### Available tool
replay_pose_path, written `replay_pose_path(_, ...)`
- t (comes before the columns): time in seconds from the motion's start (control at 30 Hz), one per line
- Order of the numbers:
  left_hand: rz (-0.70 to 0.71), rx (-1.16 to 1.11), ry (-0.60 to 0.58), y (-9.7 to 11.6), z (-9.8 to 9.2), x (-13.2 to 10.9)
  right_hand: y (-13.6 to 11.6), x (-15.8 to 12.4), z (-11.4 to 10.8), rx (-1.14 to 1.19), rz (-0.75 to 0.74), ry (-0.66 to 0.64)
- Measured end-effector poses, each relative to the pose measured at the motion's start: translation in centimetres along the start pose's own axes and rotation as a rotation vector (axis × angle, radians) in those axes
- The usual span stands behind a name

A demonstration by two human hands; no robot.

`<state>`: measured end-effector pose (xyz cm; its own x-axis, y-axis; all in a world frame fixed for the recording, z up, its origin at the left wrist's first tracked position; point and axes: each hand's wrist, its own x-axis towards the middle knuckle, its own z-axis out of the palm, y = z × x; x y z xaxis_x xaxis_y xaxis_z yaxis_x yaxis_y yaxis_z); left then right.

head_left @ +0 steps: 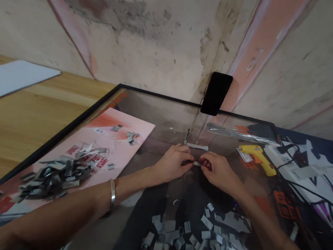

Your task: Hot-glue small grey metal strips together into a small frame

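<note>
Loads of flat grey rectangular bits [205, 235] lie scattered on a dark, glossy worktop [167, 117], kinda metallic-looking; the wall [158, 53] behind is blotchy and peeling. Left hand [175, 162] and right hand [220, 172] nearly meet mid-worktop, fingertips of both pinching a small pale piece [197, 163] between them.

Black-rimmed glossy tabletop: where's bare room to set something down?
Mostly bare: far stretch between the pink printed sheet and upright black phone. Crowded: near middle, with small grey metallic pieces; right side, with a yellow glue gun.
</note>
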<state>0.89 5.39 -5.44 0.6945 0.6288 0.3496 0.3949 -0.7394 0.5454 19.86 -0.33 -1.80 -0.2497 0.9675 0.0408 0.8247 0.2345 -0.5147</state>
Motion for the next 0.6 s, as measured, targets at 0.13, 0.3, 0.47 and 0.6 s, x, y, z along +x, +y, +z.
replay_pose_path(0.13, 0.0, -0.005, -0.003, 0.01, -0.05, 0.01, 0.01, -0.01, -0.01, 0.017, 0.012, -0.002)
replay_pose_path(0.3, -0.01, -0.003, -0.017, 0.13, -0.25, -0.02, -0.12, -0.03, 0.01, 0.013, 0.036, -0.001)
replay_pose_path(0.47, -0.021, -0.004, -0.038, 0.43, -0.63, 0.03, -0.23, -0.14, -0.02, 0.016, 0.025, 0.012)
replay_pose_path(0.6, -0.022, -0.004, -0.051, 0.57, -0.87, 0.08, -0.16, -0.17, 0.04, 0.02, 0.03, 0.012)
